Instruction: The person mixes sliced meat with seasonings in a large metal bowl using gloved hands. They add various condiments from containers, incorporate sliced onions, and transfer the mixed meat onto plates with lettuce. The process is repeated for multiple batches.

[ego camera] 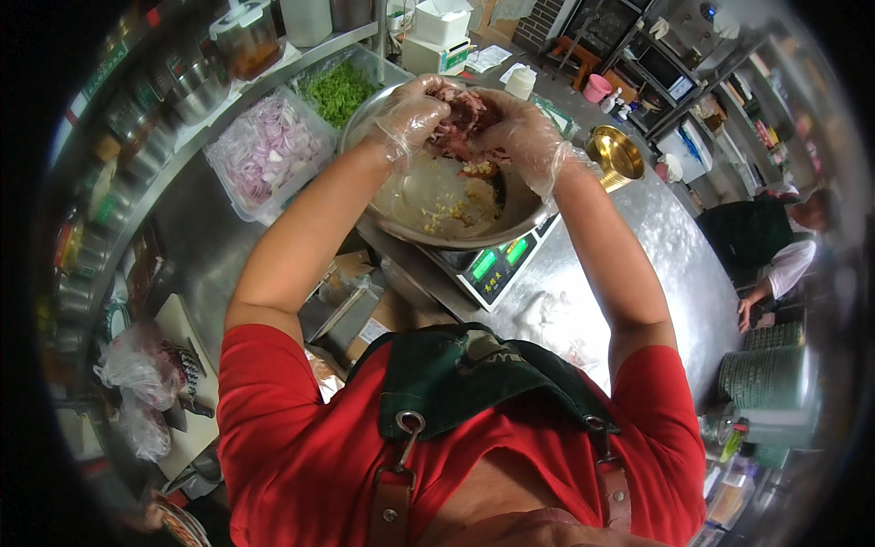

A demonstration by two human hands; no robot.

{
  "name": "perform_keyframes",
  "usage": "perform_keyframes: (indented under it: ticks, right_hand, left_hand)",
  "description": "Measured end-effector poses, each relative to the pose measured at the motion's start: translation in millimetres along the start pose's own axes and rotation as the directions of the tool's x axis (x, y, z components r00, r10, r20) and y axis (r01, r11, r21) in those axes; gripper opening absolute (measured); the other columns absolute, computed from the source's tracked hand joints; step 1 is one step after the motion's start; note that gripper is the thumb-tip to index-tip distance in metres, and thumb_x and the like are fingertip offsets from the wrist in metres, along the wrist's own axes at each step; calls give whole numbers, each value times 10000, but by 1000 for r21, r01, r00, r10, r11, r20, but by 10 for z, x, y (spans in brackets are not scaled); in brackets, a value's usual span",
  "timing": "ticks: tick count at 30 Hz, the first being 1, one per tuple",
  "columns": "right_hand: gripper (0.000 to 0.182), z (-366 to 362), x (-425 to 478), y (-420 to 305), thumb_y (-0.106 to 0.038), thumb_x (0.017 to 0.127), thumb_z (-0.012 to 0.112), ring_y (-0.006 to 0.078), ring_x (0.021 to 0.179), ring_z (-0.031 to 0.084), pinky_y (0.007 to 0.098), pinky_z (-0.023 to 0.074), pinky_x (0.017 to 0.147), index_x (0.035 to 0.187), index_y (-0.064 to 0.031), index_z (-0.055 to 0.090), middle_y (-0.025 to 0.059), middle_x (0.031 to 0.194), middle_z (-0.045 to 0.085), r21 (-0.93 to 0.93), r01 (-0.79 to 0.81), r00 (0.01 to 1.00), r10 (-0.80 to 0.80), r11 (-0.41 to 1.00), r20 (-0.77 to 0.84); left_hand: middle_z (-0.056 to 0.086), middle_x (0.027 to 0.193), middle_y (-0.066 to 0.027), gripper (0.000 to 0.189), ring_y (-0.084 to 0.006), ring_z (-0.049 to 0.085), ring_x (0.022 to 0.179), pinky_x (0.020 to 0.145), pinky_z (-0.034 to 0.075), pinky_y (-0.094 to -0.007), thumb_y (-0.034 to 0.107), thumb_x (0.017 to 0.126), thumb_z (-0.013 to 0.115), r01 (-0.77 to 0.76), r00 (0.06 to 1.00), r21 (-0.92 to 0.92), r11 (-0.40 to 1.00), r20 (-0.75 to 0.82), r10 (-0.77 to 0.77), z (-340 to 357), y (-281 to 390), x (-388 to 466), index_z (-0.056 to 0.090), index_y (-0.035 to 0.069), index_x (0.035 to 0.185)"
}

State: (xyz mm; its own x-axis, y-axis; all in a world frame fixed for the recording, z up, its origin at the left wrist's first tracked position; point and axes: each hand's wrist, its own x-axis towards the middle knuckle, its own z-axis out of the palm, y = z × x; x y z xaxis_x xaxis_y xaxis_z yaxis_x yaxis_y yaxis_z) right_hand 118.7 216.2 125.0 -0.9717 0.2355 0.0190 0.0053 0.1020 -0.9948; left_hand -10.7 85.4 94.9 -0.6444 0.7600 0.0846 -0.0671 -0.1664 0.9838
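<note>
My left hand (409, 116) and my right hand (525, 133) both wear clear plastic gloves. Between them they grip sliced raw meat (461, 130), over the far side of a wide metal bowl (403, 231). Chopped garlic (451, 213) and some dark sauce (500, 191) lie on the bowl's bottom, nearer to me. Under the bowl is a digital scale (499, 277) with lit green displays. The fingers of my right hand are partly hidden behind the meat and glove folds.
To the left stand plastic tubs of sliced red onion (270, 150) and green leaves (338, 92). A gold-coloured pot (615, 154) is on the right. Knives (198, 409) lie on a cutting board (174, 451), beside bagged meat (143, 369). A co-worker (759, 236) stands at right, near stacked plates (762, 376).
</note>
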Motion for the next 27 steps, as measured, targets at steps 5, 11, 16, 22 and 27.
perform_keyframes:
  ticks: [5, 11, 16, 22, 27]
  right_hand:
    - [361, -216, -175, -127, -2, 836, 665, 148, 844, 661, 275, 575, 677, 1194, 9, 623, 104, 1054, 677, -94, -224, 967, 210, 970, -146]
    - [360, -316, -92, 165, -63, 846, 665, 126, 724, 605, 257, 514, 641, 1198, -8, 615, 72, 961, 664, -154, 53, 995, -66, 987, -77]
    - [256, -253, -107, 93, -24, 822, 628, 155, 781, 623, 274, 513, 730, 1075, 15, 646, 91, 907, 664, -233, 31, 989, -63, 972, -133]
    - [205, -367, -220, 109, -125, 892, 660, 122, 762, 620, 268, 501, 601, 1027, 29, 656, 79, 828, 666, -214, -16, 972, -35, 977, -232]
    - [342, -462, -148, 349, -110, 839, 703, 161, 706, 620, 307, 520, 637, 1163, -11, 650, 56, 951, 685, 32, 3, 994, 0, 999, -106]
  left_hand:
    - [648, 912, -93, 221, -150, 627, 822, 711, 535, -281, -50, 893, 439, -26, 1000, 105, 994, 5, 26, 105, -102, 83, 608, -4, 1028]
    - [678, 870, -108, 237, -189, 683, 729, 586, 590, -299, -60, 856, 471, 114, 994, 231, 966, -29, -110, 459, -49, -49, 630, -3, 1022]
    - [673, 824, -129, 173, -213, 670, 766, 727, 513, -388, 164, 882, 622, -249, 889, 815, 523, -22, 457, 326, -231, -64, 671, 7, 934]
    - [663, 922, -74, 206, -144, 620, 812, 767, 510, -280, 159, 876, 687, -74, 970, 314, 947, -198, 142, 455, -244, 29, 640, 7, 1007]
    - [646, 977, -82, 292, -144, 608, 906, 811, 516, -297, 119, 852, 715, -108, 937, 273, 956, -292, 189, 445, -120, -99, 606, -6, 1092]
